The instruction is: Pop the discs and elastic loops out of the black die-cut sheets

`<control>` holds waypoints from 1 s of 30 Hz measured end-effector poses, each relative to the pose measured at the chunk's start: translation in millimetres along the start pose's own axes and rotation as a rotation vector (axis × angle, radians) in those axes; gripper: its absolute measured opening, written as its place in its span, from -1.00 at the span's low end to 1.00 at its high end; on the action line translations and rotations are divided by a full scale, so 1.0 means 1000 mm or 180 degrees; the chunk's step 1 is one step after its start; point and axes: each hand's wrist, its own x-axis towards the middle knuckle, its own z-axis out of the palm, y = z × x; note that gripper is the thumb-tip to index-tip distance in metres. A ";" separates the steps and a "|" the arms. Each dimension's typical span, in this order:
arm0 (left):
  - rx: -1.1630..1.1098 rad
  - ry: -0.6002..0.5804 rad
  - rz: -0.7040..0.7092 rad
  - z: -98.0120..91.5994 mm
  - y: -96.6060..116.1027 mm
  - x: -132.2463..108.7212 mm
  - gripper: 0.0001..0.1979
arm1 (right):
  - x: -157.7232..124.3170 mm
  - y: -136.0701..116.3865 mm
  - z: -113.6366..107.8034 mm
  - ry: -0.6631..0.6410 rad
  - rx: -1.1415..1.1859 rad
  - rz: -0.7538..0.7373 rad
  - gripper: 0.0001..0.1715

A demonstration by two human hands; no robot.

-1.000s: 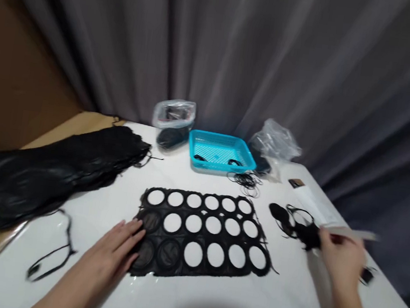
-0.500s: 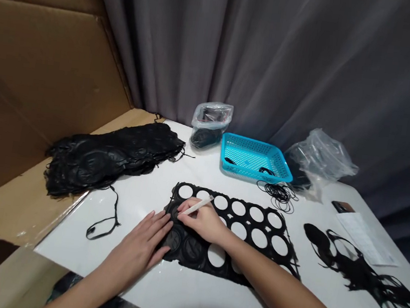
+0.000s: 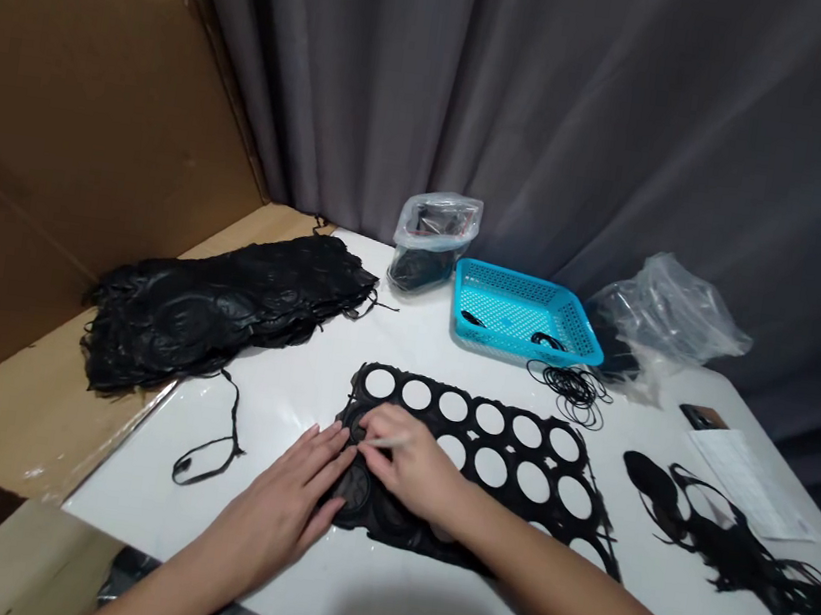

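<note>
A black rubbery sheet (image 3: 469,436) with rows of round holes lies flat on the white table (image 3: 281,371). Several circles at its left end are still filled with black discs. My left hand (image 3: 300,485) rests flat with fingers spread, its fingertips on the sheet's left edge. My right hand (image 3: 402,458) is closed around a thin white pen-like tool (image 3: 389,441). The tool's tip is by a filled circle near the left edge, mostly hidden by the fingers.
Black sheets (image 3: 220,313) are stacked at the left. Behind stand a clear bag (image 3: 434,240) and a blue basket (image 3: 526,348); black rings (image 3: 573,389) lie before it. Rightward are a plastic bag (image 3: 674,312), phone (image 3: 703,418), paper (image 3: 754,484) and black scraps (image 3: 741,553).
My right hand has turned, and the white tool lies lower and flatter in its fingers. The view has shifted slightly. My left hand stays at the sheet's left edge.
</note>
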 end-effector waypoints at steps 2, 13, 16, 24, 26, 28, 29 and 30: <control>-0.0009 0.0013 0.0023 0.001 0.000 0.000 -0.49 | 0.000 -0.002 0.002 -0.0194 -0.0807 -0.0368 -0.89; 0.0027 0.0099 -0.0034 -0.010 0.000 -0.001 -0.55 | 0.013 0.030 -0.058 0.0988 0.0009 0.0984 -0.79; -0.0017 0.0324 0.0026 -0.013 0.011 -0.014 -0.63 | -0.011 -0.003 -0.031 0.0224 0.0637 0.0824 -0.83; 0.0160 0.0107 0.0280 -0.014 0.037 -0.039 -0.64 | -0.034 -0.031 0.002 -0.0011 0.1111 0.0718 -0.80; 0.0155 0.0121 0.0293 -0.013 0.036 -0.040 -0.63 | -0.034 -0.031 0.001 -0.0046 0.1109 0.0692 -0.79; 0.0115 0.0123 0.0279 -0.013 0.035 -0.040 -0.63 | -0.033 -0.031 0.001 -0.0094 0.1097 0.0688 -0.78; 0.0087 0.0117 0.0268 -0.012 0.035 -0.040 -0.62 | -0.033 -0.032 0.001 -0.0113 0.1091 0.0684 -0.79; 0.0066 0.0110 0.0254 -0.012 0.035 -0.040 -0.62 | -0.034 -0.031 0.002 -0.0119 0.1085 0.0675 -0.79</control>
